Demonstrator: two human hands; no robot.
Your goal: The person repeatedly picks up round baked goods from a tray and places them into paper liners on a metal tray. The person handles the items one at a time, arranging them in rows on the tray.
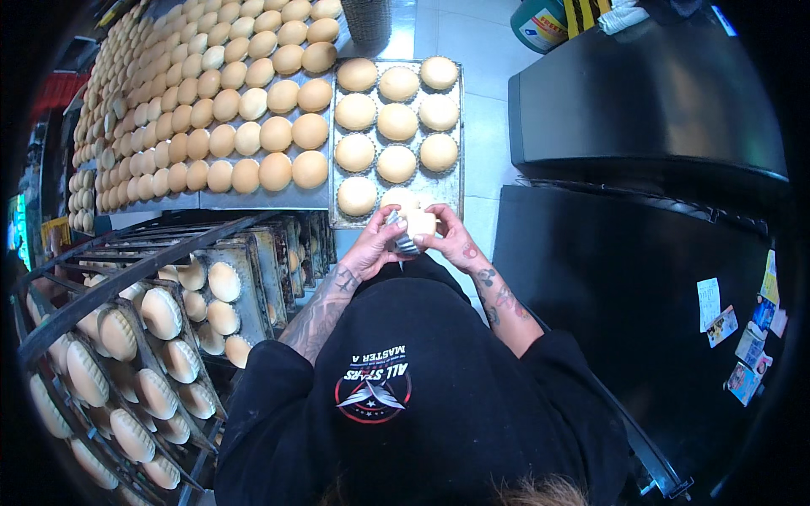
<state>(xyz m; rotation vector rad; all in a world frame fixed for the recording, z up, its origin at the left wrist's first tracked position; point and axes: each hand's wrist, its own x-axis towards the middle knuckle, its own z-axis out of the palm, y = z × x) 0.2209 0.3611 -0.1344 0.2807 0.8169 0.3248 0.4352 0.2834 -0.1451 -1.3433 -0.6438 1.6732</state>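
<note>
Just in front of my body, my left hand (378, 243) grips a fluted metal baking tin (405, 241). My right hand (450, 233) has its fingers and thumb on a pale round cake (421, 222) at the tin's mouth. How far the cake sits inside the tin is hidden by the fingers. Both hands are over the near edge of a metal baking tray (445, 190). On that tray, golden domed cakes (397, 164) stand in rows in fluted tins. One more cake (400, 197) lies partly hidden behind my hands.
To the left, a metal table (266, 200) carries many rows of loose cakes (276, 134). Below it stands a rack (152, 269) with loaded trays (262, 253). A woven basket (368, 22) is at the back. A dark cabinet-like appliance (607, 253) flanks my right side.
</note>
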